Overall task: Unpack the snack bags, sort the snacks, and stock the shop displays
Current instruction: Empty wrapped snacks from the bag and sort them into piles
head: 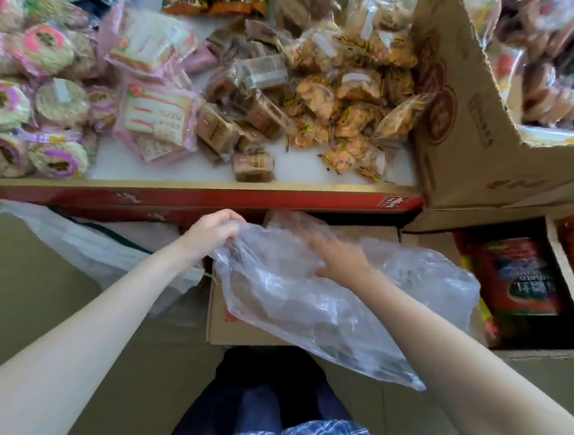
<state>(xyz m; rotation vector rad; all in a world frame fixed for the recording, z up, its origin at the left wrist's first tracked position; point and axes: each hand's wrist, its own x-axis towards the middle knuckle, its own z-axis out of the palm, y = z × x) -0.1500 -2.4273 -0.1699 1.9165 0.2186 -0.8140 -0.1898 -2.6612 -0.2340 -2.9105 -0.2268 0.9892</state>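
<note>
Head view: right hand (339, 261) lay inside the clear bag (323, 299), blurred by film; grip could not be told. Left hand (214, 234) pinched the bag's left rim. One bag, long axis running upper-left to lower-right, over a box (235, 326) below the counter (195, 193). Contents unclear.

Small snack shop, stockroom side. Display counter (195, 182) is carrying sorted heaps of wrapped snacks: round rice cakes (48, 45), pink bread packs (156, 117), biscuit bags (350, 95). Open cardboard cartons (457, 134) of packaged stock are sitting around it.
</note>
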